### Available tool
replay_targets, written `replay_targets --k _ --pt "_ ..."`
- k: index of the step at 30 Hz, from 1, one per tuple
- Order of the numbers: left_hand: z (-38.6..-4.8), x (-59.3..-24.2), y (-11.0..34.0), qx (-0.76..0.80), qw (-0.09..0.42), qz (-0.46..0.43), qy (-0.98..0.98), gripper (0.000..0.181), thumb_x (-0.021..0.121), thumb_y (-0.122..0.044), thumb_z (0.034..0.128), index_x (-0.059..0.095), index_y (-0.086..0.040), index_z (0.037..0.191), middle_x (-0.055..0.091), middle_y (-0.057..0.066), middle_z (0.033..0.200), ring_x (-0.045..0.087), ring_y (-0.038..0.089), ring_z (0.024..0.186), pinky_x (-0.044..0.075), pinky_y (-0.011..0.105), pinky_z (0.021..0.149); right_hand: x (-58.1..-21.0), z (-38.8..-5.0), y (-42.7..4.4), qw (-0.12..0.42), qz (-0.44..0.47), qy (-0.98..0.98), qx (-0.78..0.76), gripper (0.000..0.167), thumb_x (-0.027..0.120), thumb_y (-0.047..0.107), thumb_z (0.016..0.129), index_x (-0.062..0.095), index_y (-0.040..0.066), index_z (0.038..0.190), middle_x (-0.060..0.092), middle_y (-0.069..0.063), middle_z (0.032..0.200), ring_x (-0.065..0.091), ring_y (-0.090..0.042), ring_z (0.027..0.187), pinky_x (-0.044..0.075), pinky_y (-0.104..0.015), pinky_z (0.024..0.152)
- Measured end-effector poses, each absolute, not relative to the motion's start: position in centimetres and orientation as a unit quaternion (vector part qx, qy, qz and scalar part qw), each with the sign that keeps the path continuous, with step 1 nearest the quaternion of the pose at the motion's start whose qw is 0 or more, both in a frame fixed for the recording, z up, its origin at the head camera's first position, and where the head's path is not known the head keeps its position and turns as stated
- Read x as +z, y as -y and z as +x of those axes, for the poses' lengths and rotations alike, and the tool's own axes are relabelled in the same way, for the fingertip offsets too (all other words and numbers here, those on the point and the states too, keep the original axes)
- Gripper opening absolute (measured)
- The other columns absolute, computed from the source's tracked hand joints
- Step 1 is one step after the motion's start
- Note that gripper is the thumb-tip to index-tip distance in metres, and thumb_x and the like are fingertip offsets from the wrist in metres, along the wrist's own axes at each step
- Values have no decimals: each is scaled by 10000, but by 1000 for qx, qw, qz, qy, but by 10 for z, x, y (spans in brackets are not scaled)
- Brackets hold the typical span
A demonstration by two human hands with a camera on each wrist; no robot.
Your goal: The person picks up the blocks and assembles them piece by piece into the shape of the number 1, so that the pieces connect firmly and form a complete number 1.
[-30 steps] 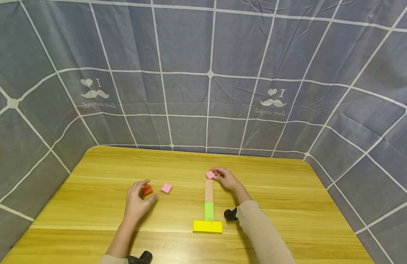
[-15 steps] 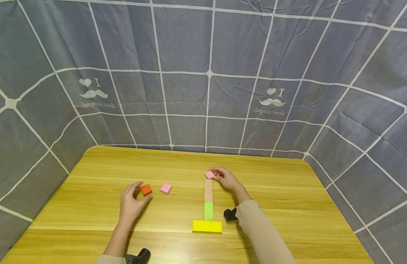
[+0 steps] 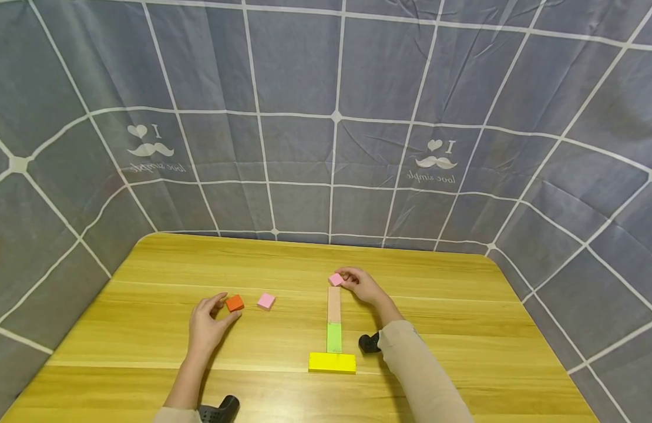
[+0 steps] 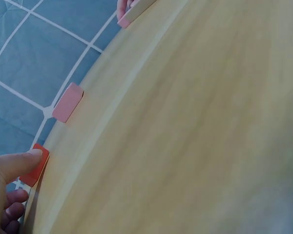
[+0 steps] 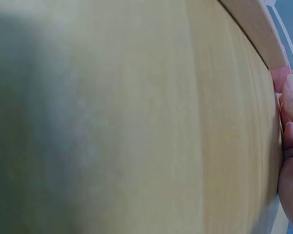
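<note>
My left hand point(image 3: 205, 326) lies on the table with thumb and fingers spread beside an orange block point(image 3: 234, 303); in the left wrist view the thumb overlaps that orange block point(image 4: 38, 168). A pink block point(image 3: 266, 301) rests just right of it. My right hand point(image 3: 362, 286) pinches another pink block point(image 3: 335, 279) at the far end of a peach block point(image 3: 333, 304). Nearer me, a green block point(image 3: 333, 338) joins the peach one in line, and a yellow block point(image 3: 332, 362) lies crosswise at its near end. The right wrist view shows thumb and pink block point(image 5: 280, 78) at the edge.
The wooden table point(image 3: 453, 305) is bordered at the back and sides by a grey curtain point(image 3: 294, 147) with white lines. Black devices are at the left wrist point(image 3: 220, 410) and right wrist point(image 3: 369, 343).
My left hand has moved left and slightly back from around the orange block, leaving that block uncovered in the head view. My right hand and its pink block have stayed put.
</note>
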State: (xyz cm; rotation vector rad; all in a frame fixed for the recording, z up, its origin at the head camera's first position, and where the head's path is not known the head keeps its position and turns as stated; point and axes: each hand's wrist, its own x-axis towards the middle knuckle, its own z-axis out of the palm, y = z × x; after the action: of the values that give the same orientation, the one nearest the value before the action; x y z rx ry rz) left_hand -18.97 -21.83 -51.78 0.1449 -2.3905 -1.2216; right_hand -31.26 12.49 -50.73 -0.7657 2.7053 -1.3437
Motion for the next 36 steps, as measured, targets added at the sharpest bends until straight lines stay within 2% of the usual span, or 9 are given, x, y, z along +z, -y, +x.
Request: replay_targets --k 8,11,16,24,36 --pt "-187 -515 223 -445 187 39 875 489 762 -78 720 573 77 1144 544 216 970 473 334 920 379 431 789 -508 -312 -126 14 -245 -867 -433 264 582 5 863 592 -12 1126 547 -109 898 474 -173 785 407 -247 700" --pt "-187 -514 223 -444 179 34 877 477 747 -76 737 567 87 1146 540 229 985 469 349 937 374 450 805 -503 -308 -124 9 -244 -863 -442 263 578 -16 857 585 -39 1119 547 -143 894 482 -211 785 402 -267 699" --pt "-187 -513 223 -442 167 39 881 460 728 -77 757 561 95 1149 534 238 1016 460 346 950 373 436 801 -507 -312 -125 13 -245 -863 -441 265 580 -4 860 587 -32 1123 550 -126 897 481 -200 784 403 -261 696" --pt "-187 -513 222 -440 158 47 883 423 701 -90 788 564 98 1142 523 248 1037 452 352 961 368 444 806 -506 -311 -124 21 -240 -864 -441 266 572 -17 864 588 -30 1129 546 -117 893 468 -176 783 399 -250 704" --pt "-187 -514 222 -437 167 51 882 410 713 -100 779 587 88 1121 534 242 1019 457 353 946 362 447 798 -507 -311 -125 19 -237 -870 -433 274 584 0 861 592 -13 1135 546 -111 900 474 -181 789 406 -254 701"
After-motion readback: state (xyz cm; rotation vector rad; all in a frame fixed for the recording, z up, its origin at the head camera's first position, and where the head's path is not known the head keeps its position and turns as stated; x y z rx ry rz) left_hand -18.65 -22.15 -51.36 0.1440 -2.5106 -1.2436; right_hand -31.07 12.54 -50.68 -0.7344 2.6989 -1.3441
